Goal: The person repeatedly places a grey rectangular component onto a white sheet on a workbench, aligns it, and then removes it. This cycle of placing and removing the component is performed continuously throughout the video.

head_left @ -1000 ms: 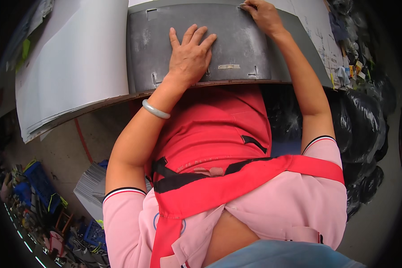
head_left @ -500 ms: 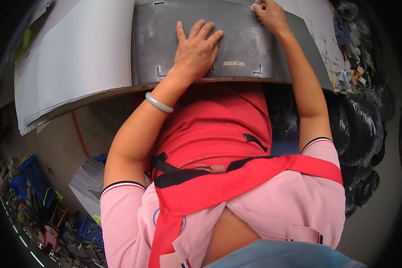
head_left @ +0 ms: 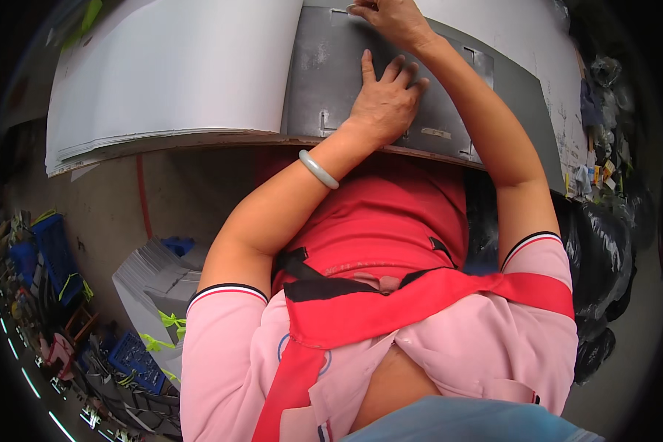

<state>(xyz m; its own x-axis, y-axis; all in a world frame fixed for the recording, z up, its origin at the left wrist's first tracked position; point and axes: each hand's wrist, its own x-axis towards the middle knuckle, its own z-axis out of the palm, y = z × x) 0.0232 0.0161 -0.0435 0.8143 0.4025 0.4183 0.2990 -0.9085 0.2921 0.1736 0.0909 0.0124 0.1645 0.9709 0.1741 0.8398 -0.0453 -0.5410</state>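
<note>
My left hand (head_left: 385, 107) lies with fingers spread on a dark grey template sheet (head_left: 320, 85), pressing near its front edge. The sheet has L-shaped corner slots, whitish smears and a strip of pale tape (head_left: 436, 133). My right hand (head_left: 398, 23) is closed in a pinch at the sheet's far left corner slot. A small white piece (head_left: 352, 9) shows at its fingertips; its kind is hard to tell. Under the template lies a larger grey sheet (head_left: 519, 85). A pale bangle (head_left: 318, 169) circles my left wrist.
A stack of large white sheets (head_left: 169, 66) curves up at the left of the table. Black plastic bags (head_left: 600, 250) lie on the right. Blue crates (head_left: 55, 254) and a pile of grey sheets (head_left: 151, 287) stand at the lower left.
My right hand has moved left from the far right corner slot to the far left one. My left hand stays spread on the template; the whole view has shifted.
</note>
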